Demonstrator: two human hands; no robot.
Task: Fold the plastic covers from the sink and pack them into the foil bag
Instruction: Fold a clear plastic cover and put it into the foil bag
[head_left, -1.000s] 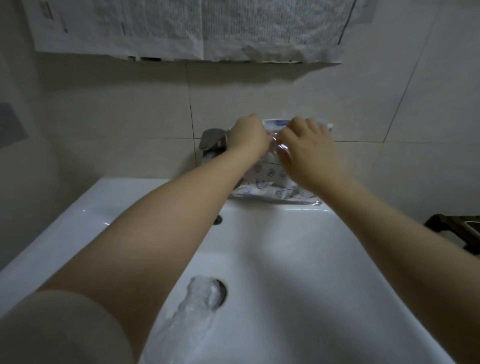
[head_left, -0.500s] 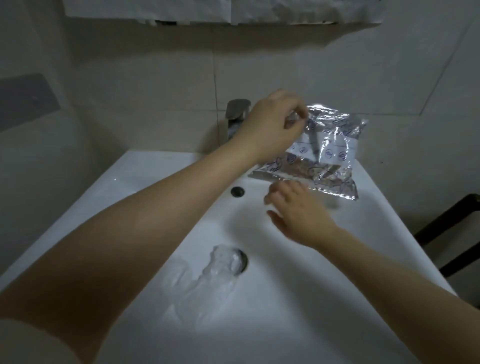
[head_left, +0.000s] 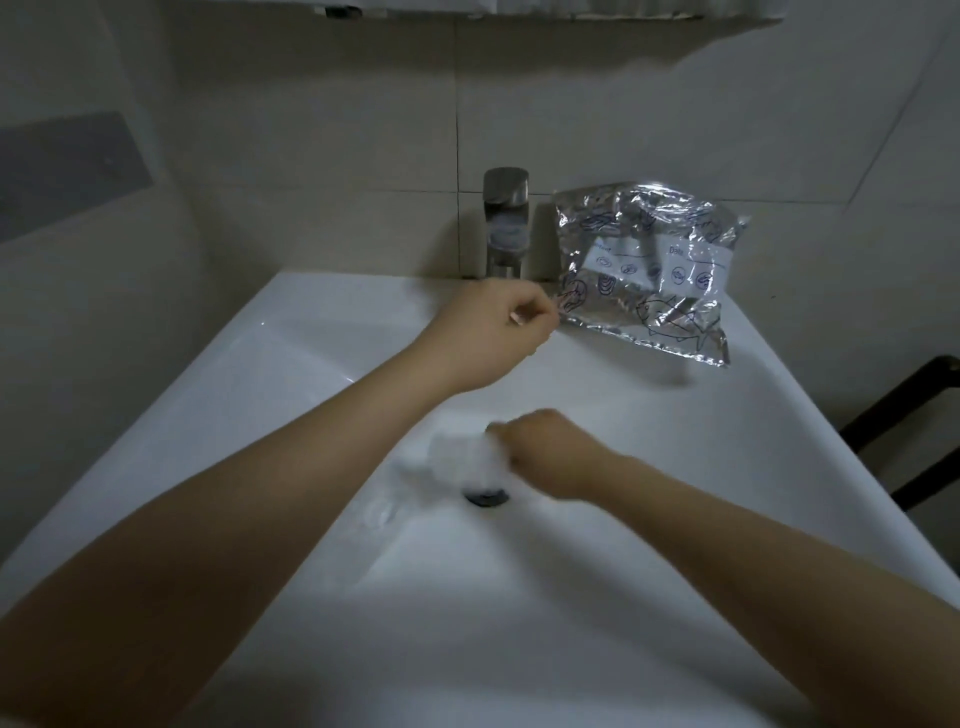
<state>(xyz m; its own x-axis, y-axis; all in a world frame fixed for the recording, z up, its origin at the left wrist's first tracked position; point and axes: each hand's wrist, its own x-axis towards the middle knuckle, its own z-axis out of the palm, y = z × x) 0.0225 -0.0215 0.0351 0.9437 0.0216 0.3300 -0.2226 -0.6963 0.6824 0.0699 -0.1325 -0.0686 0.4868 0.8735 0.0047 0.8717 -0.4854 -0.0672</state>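
**Tiled washroom, sink below you, 1 cover in hand**

Pale wall tiles (head_left: 597, 104) back a white sink (head_left: 260, 415) that fills most of your view, with a steel tap (head_left: 505, 223) standing at its rear edge.

Your foil bag (head_left: 649, 265) sits on the sink's back ledge just to the right of the tap, leaning toward the wall. It is crinkled and silvery, with blue line drawings of fish and shellfish and 2 white label panels on its face.

Your left hand (head_left: 493, 332) hovers over the rear of the basin, close to the bag's lower left corner. Its fingers are curled in and the thumb meets the fingertips. Whether that grip pinches the bag's edge or holds nothing, you cannot tell from this angle.

Your right hand (head_left: 545, 447) is down in the basin beside the drain (head_left: 485, 496). Its grip is closed around a bunched plastic cover (head_left: 462, 457), a cloudy white wad that juts out to the left of the knuckles and is blurred. More thin clear plastic (head_left: 382, 512) trails across the basin floor to the left of the drain, faint against the white.

A dark metal frame (head_left: 904, 415) shows at the right edge, past the sink.
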